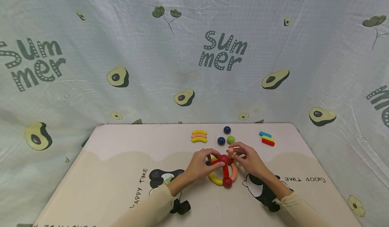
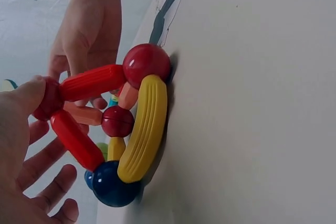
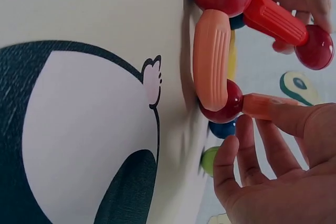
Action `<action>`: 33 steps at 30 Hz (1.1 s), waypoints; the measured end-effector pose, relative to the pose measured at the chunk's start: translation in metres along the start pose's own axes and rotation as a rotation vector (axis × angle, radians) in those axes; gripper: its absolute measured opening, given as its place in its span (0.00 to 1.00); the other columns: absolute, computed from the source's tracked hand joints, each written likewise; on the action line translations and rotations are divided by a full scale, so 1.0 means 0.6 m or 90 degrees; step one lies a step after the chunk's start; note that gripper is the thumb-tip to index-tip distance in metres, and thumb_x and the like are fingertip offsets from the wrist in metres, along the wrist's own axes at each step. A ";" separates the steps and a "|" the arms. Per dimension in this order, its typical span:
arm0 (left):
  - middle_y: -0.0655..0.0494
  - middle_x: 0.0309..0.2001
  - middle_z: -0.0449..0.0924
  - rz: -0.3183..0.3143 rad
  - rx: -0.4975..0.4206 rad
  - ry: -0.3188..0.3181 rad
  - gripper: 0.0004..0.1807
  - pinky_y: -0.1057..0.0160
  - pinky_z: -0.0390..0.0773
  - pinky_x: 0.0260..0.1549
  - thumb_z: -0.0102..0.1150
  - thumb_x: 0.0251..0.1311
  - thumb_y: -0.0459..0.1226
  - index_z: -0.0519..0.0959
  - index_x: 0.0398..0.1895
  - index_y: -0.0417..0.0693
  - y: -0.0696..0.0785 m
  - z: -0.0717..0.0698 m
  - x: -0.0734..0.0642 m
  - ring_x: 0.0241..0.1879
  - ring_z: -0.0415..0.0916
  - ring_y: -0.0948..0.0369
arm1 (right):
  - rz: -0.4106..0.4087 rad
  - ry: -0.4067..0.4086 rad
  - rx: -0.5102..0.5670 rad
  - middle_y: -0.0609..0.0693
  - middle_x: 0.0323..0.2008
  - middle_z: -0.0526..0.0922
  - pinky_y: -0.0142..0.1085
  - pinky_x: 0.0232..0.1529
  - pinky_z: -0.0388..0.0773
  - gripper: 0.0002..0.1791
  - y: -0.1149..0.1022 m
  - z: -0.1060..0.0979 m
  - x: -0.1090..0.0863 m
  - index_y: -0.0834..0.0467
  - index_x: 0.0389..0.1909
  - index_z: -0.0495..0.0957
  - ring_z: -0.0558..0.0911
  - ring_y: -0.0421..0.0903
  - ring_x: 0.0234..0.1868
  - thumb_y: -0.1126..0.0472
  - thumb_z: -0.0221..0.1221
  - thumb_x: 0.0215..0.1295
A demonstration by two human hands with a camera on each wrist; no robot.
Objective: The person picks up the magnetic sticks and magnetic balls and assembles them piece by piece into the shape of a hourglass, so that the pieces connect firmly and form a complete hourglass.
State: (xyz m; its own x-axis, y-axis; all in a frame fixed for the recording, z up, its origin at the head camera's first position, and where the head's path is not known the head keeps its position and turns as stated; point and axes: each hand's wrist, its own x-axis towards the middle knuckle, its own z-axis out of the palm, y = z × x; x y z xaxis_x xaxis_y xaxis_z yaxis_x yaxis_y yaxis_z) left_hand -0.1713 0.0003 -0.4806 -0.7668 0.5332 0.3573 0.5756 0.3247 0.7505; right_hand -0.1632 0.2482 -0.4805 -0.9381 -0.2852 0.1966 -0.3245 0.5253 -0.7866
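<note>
head: even light | wrist views: dimmer, soft shadows | red ball (image 2: 146,60): glint

Three red balls (image 1: 227,182), three dark blue balls (image 1: 221,140), one green ball (image 1: 231,139), twelve sticks (image 1: 199,140)

The red balls (image 2: 147,65) and blue ball (image 2: 116,184) look like smooth, glossy plastic. The curved yellow stick (image 2: 146,129) seems duller plastic, grooved lengthwise. Creased cloth makes the curtain (image 1: 136,44); the tabletop (image 1: 121,139) looks smooth and matt.

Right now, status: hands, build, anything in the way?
Left hand holding top red ball. Right hand pinching upright orange stick. Build's base on table. Possible obstacle: loose green ball just beyond right hand.
</note>
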 end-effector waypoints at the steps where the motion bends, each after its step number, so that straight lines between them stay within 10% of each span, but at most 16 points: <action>1: 0.58 0.45 0.87 0.002 -0.003 0.005 0.17 0.62 0.79 0.41 0.70 0.64 0.45 0.85 0.51 0.48 0.000 0.001 0.000 0.42 0.79 0.54 | 0.000 0.001 0.000 0.56 0.52 0.87 0.33 0.45 0.82 0.19 0.001 0.000 -0.001 0.59 0.59 0.76 0.88 0.51 0.47 0.64 0.66 0.69; 16: 0.58 0.47 0.87 0.003 0.015 -0.052 0.17 0.60 0.78 0.41 0.70 0.65 0.43 0.85 0.55 0.49 0.003 -0.013 0.010 0.42 0.77 0.58 | -0.047 0.079 -0.059 0.47 0.44 0.89 0.32 0.40 0.81 0.18 0.009 0.000 -0.030 0.50 0.53 0.81 0.82 0.41 0.39 0.63 0.70 0.64; 33: 0.59 0.47 0.87 0.008 -0.017 -0.076 0.17 0.54 0.80 0.41 0.68 0.66 0.43 0.85 0.55 0.49 -0.002 -0.025 0.008 0.43 0.79 0.58 | -0.083 0.034 -0.080 0.43 0.45 0.87 0.33 0.37 0.81 0.19 -0.003 0.008 -0.036 0.55 0.55 0.82 0.80 0.39 0.38 0.65 0.69 0.64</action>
State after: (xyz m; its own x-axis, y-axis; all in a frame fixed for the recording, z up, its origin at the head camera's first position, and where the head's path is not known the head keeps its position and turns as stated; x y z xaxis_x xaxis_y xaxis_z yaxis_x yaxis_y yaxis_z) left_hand -0.1798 -0.0095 -0.4715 -0.7195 0.6265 0.2997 0.5758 0.2968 0.7618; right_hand -0.1418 0.2496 -0.4859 -0.8911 -0.3159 0.3257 -0.4532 0.5833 -0.6741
